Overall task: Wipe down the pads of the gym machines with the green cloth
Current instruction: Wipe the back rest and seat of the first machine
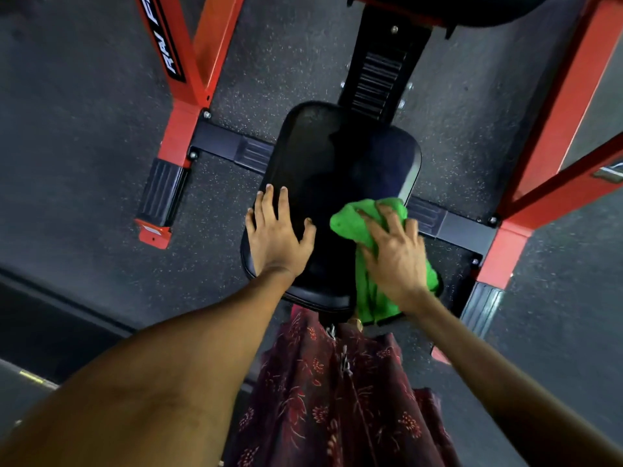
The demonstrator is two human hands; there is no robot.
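Observation:
A black padded seat (337, 163) of a red-framed gym machine lies below me, in the middle of the view. My left hand (276, 234) rests flat on the pad's near left part, fingers spread and straight. My right hand (394, 254) presses the green cloth (354, 220) onto the pad's near right edge, fingers spread over it. Part of the cloth hangs off the pad's right side below my wrist. A second black pad (455, 8) shows partly at the top edge.
Red steel frame legs (188, 106) stand at the left and the right (553, 146), joined by a black floor crossbar (232, 146). A ribbed black column (377, 79) rises behind the seat. Speckled dark rubber floor (84, 129) lies all around. My patterned maroon garment (337, 399) hangs below.

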